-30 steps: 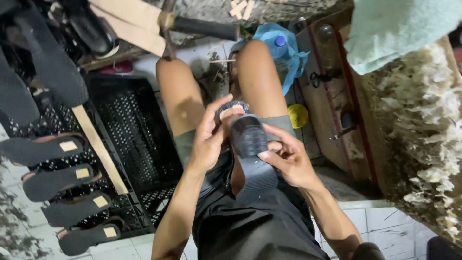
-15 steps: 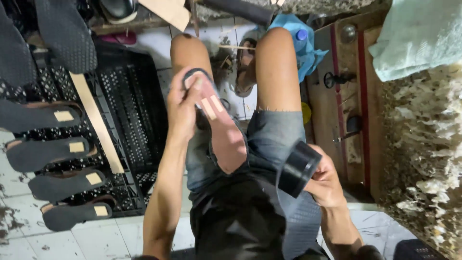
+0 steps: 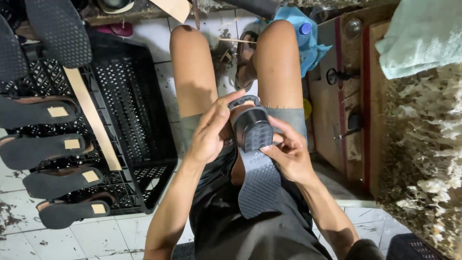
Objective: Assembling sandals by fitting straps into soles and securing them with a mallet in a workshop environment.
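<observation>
- Shoe (image 3: pixel 257 166), dark and block-heeled, lay sole-up over the person's lap between both hands; its textured sole pointed toward the person's body, its heel away toward the knees
- left hand (image 3: pixel 211 130) had its grip closed on the heel end from the left; fingers wrapped over the thin strap (image 3: pixel 243 101) at the top, thumb against the side of the heel block (image 3: pixel 253 132)
- right hand (image 3: pixel 288 154) had its grip closed on the same shoe from the right; fingertips pressed on the heel block's lower edge, palm beside the sole's narrow waist
- black plastic crate (image 3: pixel 130 120) stood on the tiled floor well to the left of the left grip; a wooden slat (image 3: pixel 91 118) lay across it
- four dark flat soles (image 3: pixel 48 144) with pale square tags sat in a row further left of the crate
- blue cloth (image 3: pixel 303 38) and a bottle cap showed beyond the right knee, far above the right grip
- pale green towel (image 3: pixel 423 38) hung at the upper right, well apart from both hands
</observation>
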